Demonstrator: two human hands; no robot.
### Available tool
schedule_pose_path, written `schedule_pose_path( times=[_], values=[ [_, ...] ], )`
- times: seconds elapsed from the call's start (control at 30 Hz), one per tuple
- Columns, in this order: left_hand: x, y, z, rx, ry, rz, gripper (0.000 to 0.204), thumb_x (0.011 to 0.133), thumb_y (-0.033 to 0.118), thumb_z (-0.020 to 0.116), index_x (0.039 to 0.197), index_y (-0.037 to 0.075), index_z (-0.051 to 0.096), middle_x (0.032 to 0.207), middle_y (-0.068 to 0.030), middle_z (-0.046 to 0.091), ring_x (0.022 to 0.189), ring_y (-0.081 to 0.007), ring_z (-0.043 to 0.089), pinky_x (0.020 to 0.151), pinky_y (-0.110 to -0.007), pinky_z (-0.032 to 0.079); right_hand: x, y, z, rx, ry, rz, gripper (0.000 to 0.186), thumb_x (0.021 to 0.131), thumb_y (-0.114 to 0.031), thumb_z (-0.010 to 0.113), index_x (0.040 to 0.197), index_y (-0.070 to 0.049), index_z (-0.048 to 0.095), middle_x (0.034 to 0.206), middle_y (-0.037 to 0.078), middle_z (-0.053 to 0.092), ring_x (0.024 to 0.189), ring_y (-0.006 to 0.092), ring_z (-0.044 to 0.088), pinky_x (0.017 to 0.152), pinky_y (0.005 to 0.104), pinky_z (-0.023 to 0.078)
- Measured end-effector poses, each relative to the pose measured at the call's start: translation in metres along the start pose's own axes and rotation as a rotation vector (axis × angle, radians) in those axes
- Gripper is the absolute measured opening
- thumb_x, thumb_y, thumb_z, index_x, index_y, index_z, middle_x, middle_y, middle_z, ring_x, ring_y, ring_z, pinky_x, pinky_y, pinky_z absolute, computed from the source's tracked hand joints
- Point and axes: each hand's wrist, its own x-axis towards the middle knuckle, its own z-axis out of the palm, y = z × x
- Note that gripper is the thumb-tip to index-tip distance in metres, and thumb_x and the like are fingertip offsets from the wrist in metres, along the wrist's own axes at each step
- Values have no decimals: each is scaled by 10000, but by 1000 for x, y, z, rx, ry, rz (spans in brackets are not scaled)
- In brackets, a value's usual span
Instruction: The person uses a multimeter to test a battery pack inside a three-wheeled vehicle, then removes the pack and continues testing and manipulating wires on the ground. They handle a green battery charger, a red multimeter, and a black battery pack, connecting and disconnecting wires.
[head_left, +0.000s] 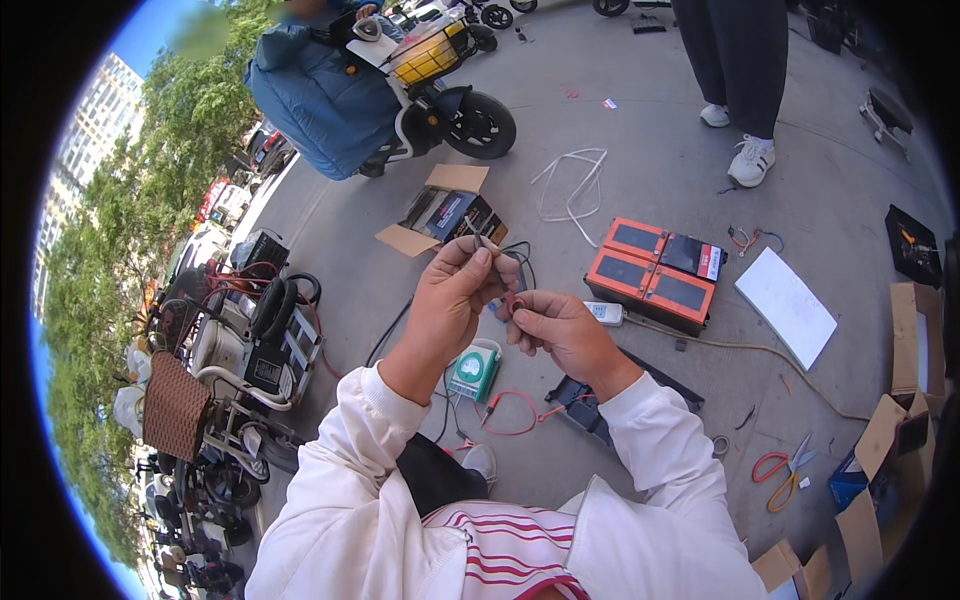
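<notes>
Both of my hands are raised close together in front of me, fingers pinched. My left hand [462, 295] grips something small and dark between thumb and forefinger; its kind is too small to tell. A small red piece [514, 302], perhaps part of a wire, is held in the pinch of my right hand [565, 328]. Below the hands, a green and white box-shaped device [474, 370] stands on the ground with red and black leads around it. Beneath my right forearm, a black plastic tray or cover [588, 412] is partly hidden.
An orange and black battery pack [655, 275] lies to the right, beside a white board [786, 305]. Orange-handled scissors [783, 472] and cardboard boxes [868, 520] are at lower right. An open carton [448, 212] sits ahead. Scooters [480, 125] and a standing person [740, 80] are beyond.
</notes>
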Motion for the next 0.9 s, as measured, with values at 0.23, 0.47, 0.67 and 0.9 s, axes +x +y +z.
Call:
schedule_pose_path(
  times=[0.23,0.47,0.67,0.9],
  values=[
    [-22,3,-8,-153,-284,-196,139,1012,152,571,1061,23,583,812,-43,591,694,-104,539,644,-261,484,-10,1,6,-133,-183,323,263,973,-250,648,1117,-30,647,925,81,700,827,156,675,743,270,539],
    [-24,-46,-41,475,-232,-346,219,975,178,610,1063,-16,659,835,12,588,734,-60,476,667,-228,407,-21,0,-21,-1290,270,-396,319,853,-79,727,1166,-59,671,908,61,636,781,169,628,693,305,508],
    [-28,-70,-40,611,-237,-374,242,969,200,588,1071,-6,663,817,5,574,769,-74,484,697,-250,416,-32,23,-28,-1457,369,-339,130,852,-163,721,867,-34,714,750,110,655,719,262,643,640,366,495],
    [-48,-123,-42,257,-35,-704,159,1017,192,542,1055,51,604,708,65,454,558,-20,327,486,-189,246,-59,40,-87,-1317,532,179,241,858,-241,738,873,-1,714,807,174,688,736,303,652,668,395,498]
  ],
)
